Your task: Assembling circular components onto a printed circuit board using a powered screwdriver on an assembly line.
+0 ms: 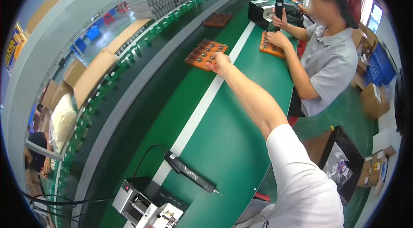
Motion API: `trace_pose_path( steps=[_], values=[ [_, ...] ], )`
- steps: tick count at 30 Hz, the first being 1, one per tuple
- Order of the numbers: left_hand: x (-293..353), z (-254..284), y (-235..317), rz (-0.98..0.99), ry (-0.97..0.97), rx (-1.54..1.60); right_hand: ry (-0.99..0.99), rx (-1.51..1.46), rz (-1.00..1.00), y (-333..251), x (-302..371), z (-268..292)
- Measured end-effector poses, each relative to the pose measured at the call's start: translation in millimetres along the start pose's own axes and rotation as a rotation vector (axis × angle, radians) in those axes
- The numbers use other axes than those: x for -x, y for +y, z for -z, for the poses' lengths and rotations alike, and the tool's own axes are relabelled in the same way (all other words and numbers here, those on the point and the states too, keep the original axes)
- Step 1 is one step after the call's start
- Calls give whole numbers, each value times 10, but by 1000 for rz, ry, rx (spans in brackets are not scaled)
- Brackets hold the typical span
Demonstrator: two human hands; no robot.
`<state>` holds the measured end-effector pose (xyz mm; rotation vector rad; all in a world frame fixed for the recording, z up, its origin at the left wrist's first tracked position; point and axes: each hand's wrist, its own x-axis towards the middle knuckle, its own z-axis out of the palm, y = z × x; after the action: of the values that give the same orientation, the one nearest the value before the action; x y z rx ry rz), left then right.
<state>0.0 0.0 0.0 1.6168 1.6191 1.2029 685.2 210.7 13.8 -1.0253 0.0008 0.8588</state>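
My right hand (pixel 220 63) reaches far forward across the green bench, its fingers closed on the near right edge of an orange tray (pixel 199 60). Rows of small round, dark metallic parts sit in that tray. It lies on the darker green strip, left of the white line. My left hand is out of view. Nearer to me, a black electric screwdriver (pixel 189 172) lies across the white line, its thin bit pointing right. Below it stands a small screw feeder (pixel 142 206) with a white front part, partly cut off by the lower edge.
Beyond lies another dark orange tray (pixel 217 20). To the right, a co-worker (pixel 329 52) holds a black screwdriver (pixel 279 8) over an orange tray (pixel 271 46), near a black-and-white box (pixel 260 13). A conveyor with green pieces (pixel 99 94) curves along the left. An open black-edged box (pixel 340 159) stands lower right.
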Motion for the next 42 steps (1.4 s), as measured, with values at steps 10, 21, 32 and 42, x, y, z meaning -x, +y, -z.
trace_pose_path(
  steps=[10,21,32,42],
  values=[
    [340,-224,-1,88,17,57,201,-42,-55,-11,-78,89],
    [346,-235,-275,137,34,155,159,167,99,252,-178,-91],
    [333,-272,-253,127,30,259,-127,-162,148,295,305,-102],
    [397,-214,-403,-27,144,9,-382,97,74,138,2981,1055]
  ],
)
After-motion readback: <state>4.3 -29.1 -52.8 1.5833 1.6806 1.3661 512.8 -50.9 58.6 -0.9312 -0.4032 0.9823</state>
